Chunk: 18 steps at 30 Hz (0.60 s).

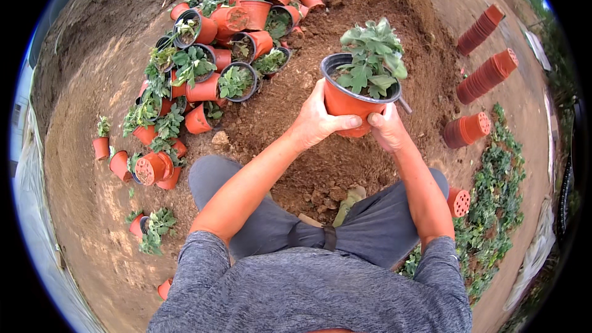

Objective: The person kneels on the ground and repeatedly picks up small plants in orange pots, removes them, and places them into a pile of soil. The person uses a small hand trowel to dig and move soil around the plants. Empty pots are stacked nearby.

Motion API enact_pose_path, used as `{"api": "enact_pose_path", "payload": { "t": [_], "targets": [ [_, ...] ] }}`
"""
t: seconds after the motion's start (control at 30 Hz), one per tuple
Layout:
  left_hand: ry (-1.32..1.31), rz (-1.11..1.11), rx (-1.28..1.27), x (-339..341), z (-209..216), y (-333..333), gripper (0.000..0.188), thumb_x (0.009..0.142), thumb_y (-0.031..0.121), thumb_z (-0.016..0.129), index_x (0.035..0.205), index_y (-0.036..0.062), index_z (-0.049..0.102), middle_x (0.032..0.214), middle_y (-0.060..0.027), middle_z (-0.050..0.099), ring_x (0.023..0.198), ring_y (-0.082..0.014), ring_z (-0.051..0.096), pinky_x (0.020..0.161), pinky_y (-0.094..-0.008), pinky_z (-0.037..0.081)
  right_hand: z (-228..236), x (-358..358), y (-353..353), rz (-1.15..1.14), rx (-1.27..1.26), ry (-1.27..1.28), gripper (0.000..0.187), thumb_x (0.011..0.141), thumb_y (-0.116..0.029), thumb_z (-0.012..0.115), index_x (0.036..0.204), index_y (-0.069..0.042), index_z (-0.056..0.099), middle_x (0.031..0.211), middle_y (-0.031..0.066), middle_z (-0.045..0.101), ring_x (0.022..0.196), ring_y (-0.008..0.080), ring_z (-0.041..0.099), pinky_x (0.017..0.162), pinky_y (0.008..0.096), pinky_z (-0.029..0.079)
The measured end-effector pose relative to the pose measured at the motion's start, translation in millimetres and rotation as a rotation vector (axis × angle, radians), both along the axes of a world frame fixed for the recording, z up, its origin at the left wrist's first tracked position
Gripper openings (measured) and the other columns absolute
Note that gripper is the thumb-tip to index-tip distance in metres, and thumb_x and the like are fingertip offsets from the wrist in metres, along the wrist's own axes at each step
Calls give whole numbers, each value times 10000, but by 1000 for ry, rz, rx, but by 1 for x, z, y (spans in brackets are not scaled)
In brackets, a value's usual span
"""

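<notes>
Between both hands I hold an orange plant pot [346,103] with a black rim, upright above the soil. A leafy green plant [374,55] stands in it. My left hand [319,117] is wrapped round the pot's left side, thumb across the front. My right hand [388,126] grips the lower right side, its thumb close to the other one. By the right hand a thin grey rod [404,105] sticks out past the pot; what it belongs to is hidden. The far fingers of both hands are out of sight behind the pot.
A heap of brown soil [370,1] lies ahead. On the left, several potted plants [237,81] are piled, many tipped over. Stacks of orange pots [487,77] lie tilted at the right, near a patch of leafy seedlings [498,172]. One pot [458,202] is beside my right knee.
</notes>
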<state>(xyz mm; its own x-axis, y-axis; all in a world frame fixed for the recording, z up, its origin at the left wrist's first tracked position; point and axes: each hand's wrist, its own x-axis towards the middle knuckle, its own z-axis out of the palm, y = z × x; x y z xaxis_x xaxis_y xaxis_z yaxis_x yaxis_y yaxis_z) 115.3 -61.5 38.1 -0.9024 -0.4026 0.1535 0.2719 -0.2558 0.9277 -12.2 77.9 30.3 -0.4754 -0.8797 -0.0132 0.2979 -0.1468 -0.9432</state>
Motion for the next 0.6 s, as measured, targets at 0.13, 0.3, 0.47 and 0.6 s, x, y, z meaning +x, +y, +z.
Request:
{"api": "enact_pose_path", "payload": {
  "t": [0.13,0.3,0.47,0.6],
  "targets": [
    [-60,29,-45,-14,-12,-5,889,617,298,894,1289,-16,402,1242,-132,527,1162,-213,515,1011,-369,415,-17,-1,-6,-63,-96,-114,999,607,-437,895,1354,1,395,1324,102,514,1228,208,494,1055,382,385],
    [-105,44,13,-27,-15,-7,814,632,265,885,1250,-14,434,1188,-121,565,1107,-204,552,983,-356,440,-23,-4,-12,-141,-109,-133,957,663,-485,849,1368,-19,399,1332,90,511,1235,208,486,1062,382,381],
    [-108,35,131,-31,-15,-4,761,669,214,862,1258,-10,437,1206,-117,565,1117,-197,549,987,-356,438,-22,-7,-13,-162,-43,-147,892,694,-437,838,1364,-32,411,1328,82,515,1234,208,486,1060,381,379],
    [-96,44,111,-29,-22,-10,768,674,200,862,1274,-5,429,1221,-115,560,1133,-197,544,1004,-358,426,-31,-19,-14,-110,-10,-132,826,757,-391,811,1364,-21,392,1332,99,504,1229,191,484,1050,373,384]
  ]
}}
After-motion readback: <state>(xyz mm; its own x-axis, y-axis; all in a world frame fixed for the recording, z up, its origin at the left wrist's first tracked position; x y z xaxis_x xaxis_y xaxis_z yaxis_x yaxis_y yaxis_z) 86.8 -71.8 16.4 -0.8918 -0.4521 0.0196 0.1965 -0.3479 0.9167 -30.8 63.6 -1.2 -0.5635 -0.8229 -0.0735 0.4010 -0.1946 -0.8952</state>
